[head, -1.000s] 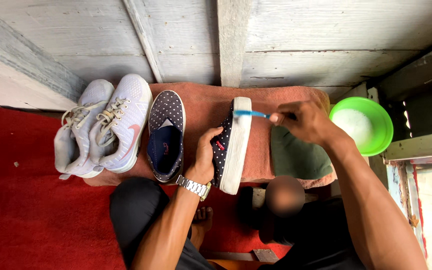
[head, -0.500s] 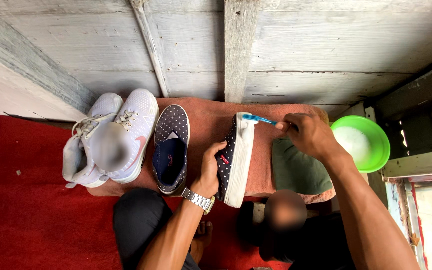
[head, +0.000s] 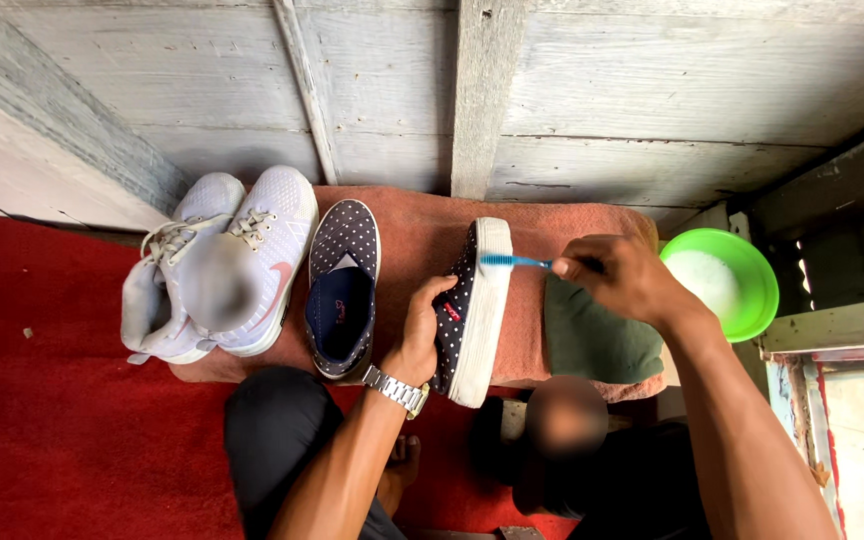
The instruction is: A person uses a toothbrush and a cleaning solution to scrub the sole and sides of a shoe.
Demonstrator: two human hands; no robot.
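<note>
My left hand (head: 422, 335), with a metal watch on the wrist, grips a dark polka-dot slip-on shoe (head: 472, 310) tipped on its side, its white sole facing right. My right hand (head: 622, 275) holds a blue toothbrush (head: 514, 261) whose bristles touch the white sole near the toe end. The matching polka-dot shoe (head: 344, 285) lies flat, opening up, just left of my left hand. Both rest on a reddish-brown towel (head: 422, 235).
A pair of white sneakers (head: 217, 265) sits at the towel's left end. A dark green cloth (head: 592, 340) lies under my right wrist. A green bowl (head: 752, 290) with white foam stands at the right. Red carpet (head: 52, 400) covers the floor; wooden planks (head: 552, 90) lie beyond.
The view has shifted slightly. My right hand and toothbrush stay at the toe end of the sole with small strokes; my left hand keeps its grip on the shoe.
</note>
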